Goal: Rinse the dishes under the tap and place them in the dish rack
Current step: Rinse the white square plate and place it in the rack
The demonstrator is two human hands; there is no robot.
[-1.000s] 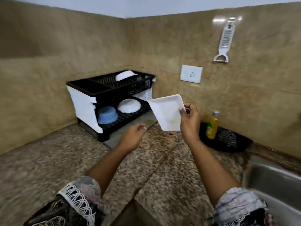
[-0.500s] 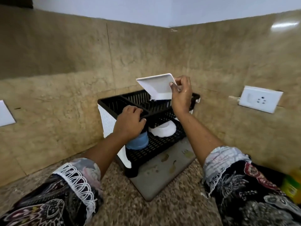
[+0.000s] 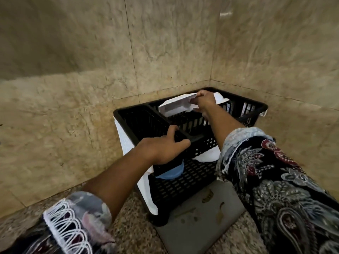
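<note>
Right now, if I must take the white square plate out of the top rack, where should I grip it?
Probably pinch the raised near corner of the white square plate, coming from above, as the right hand does. It leans tilted over the dish rack, so that edge stands free.

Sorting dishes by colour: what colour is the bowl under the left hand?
Light blue bowl, head view.

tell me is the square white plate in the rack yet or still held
Still held, partly in: the right hand pinches the square white plate, tilted into the dish rack's top tier.
</note>
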